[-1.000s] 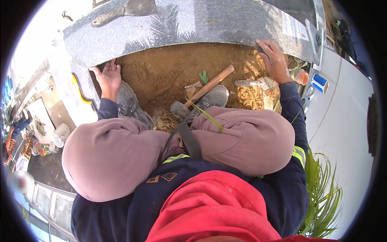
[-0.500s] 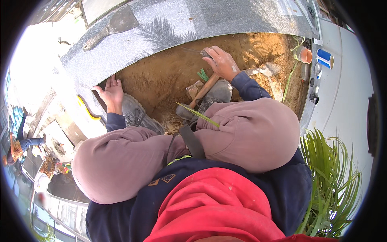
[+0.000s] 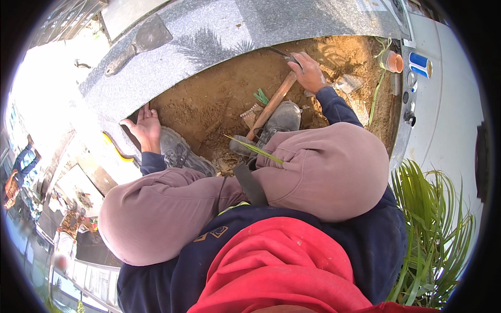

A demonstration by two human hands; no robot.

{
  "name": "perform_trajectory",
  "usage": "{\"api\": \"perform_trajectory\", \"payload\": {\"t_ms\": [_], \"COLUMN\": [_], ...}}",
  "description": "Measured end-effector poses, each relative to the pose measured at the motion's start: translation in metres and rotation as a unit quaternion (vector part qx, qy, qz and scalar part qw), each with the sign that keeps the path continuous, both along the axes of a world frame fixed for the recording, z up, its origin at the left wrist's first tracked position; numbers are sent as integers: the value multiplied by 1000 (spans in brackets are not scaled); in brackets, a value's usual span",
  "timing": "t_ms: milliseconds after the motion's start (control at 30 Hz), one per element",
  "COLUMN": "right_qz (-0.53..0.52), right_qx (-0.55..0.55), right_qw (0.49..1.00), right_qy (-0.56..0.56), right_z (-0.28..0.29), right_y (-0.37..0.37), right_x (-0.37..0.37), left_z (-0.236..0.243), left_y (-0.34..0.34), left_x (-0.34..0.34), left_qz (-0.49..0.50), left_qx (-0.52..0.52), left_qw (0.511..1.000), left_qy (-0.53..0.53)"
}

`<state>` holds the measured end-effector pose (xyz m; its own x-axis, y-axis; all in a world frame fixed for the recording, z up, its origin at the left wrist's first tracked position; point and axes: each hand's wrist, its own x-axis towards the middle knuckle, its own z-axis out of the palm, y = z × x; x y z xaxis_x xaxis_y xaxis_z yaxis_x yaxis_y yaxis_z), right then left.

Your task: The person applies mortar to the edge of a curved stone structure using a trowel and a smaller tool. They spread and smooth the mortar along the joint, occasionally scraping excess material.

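Note:
My left hand (image 3: pixel 145 129) is open with its palm turned up, and its fingertips reach the near edge of a speckled grey stone slab (image 3: pixel 209 26). My right hand (image 3: pixel 310 72) is closed around a thin dark tool (image 3: pixel 279 51) with a grey grip; its exact kind is unclear. The tool's tip points left at the slab's edge. Just below that hand, a mallet (image 3: pixel 271 107) with a wooden handle leans across the soil, its grey head beside my right shoe (image 3: pixel 286 116). My left shoe (image 3: pixel 180 151) stands near my left hand.
A wide trowel (image 3: pixel 151 35) lies on the slab. Bare brown soil (image 3: pixel 209 94) spreads below its edge. To the right are an orange pipe end (image 3: pixel 398 63), a blue-and-white can (image 3: pixel 420 65) and palm leaves (image 3: pixel 433 224). A yellow curved tool (image 3: pixel 117 147) lies left; other people are at far left.
My right hand has moved right and slightly up, bringing the thin tool to the slab's edge. My left hand stays nearly in place. The view has shifted a little.

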<state>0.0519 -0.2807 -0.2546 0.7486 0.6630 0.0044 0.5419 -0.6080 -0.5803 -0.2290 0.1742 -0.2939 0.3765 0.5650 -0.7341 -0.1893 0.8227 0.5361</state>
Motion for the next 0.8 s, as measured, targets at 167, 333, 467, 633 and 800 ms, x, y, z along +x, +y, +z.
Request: {"api": "perform_trajectory", "payload": {"t_ms": [167, 333, 467, 633, 800], "right_qz": [26, 96, 104, 173, 219], "right_qx": [3, 23, -38, -129, -196], "right_qw": [999, 995, 994, 976, 956], "right_qy": [-23, -22, 20, 0, -13], "right_z": [10, 37, 75, 106, 113], "right_y": [1, 48, 64, 71, 90], "right_x": [-1, -19, -33, -5, 19], "left_z": [-2, -7, -6, -3, -1], "left_y": [1, 2, 3, 3, 2], "left_x": [-2, -3, -3, -4, -5], "left_qz": [-2, -15, 6, 15, 16], "left_qx": [3, 4, -19, -20, -20], "left_qw": [1000, 1000, 1000, 1000, 1000], "left_qy": [2, -8, -13, -15, -13]}}
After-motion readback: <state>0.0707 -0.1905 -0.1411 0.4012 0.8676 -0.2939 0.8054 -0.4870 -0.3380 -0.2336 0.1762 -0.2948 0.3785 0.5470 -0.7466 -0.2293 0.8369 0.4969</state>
